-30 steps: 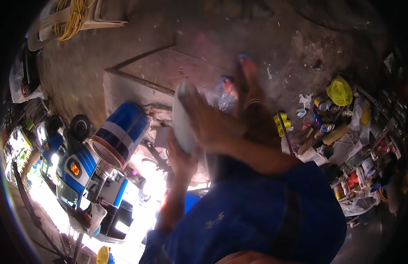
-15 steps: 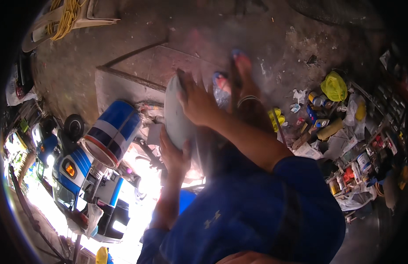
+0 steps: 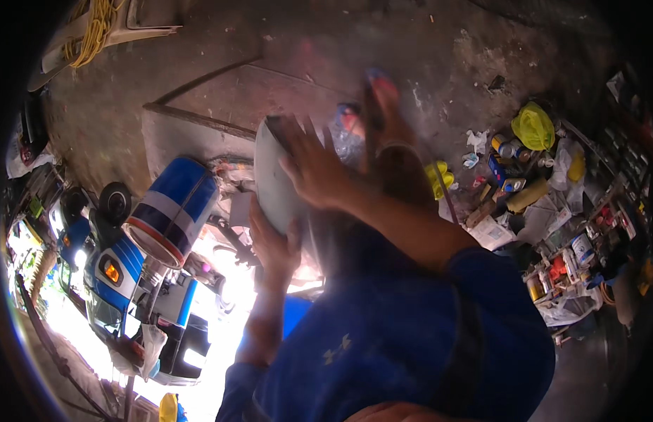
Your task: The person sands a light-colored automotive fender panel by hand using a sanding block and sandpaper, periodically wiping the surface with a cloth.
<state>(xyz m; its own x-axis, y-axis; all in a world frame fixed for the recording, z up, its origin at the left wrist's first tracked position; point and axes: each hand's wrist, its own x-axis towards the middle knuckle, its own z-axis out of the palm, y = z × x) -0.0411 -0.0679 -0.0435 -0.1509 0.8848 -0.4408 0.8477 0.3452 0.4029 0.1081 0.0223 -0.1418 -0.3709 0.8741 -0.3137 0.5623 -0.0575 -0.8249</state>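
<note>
A pale grey, smooth curved panel (image 3: 271, 179) stands tilted in front of me; its kind is not clear. My left hand (image 3: 276, 246) grips its lower part, with the fingers along the left side and the thumb to the right. Across the upper right of the panel lies my right hand (image 3: 318, 167), its fingers stretched and spread. A dark patch shows by those fingertips at the panel's top; I cannot make out whether it is part of the panel or a separate piece. The panel's right side is hidden behind my right hand and forearm.
A blue, white and red drum (image 3: 173, 211) stands to the left, near a blue and white vehicle body part (image 3: 115, 273) with an orange lamp. Behind the panel is a low box-like stand (image 3: 179, 137). Cans, papers and a yellow-green bag (image 3: 533, 126) clutter the right side.
My right hand's fingers have spread wider on the panel. Panel, hands and surroundings all sit slightly further left in the picture. My left hand keeps its grip.
</note>
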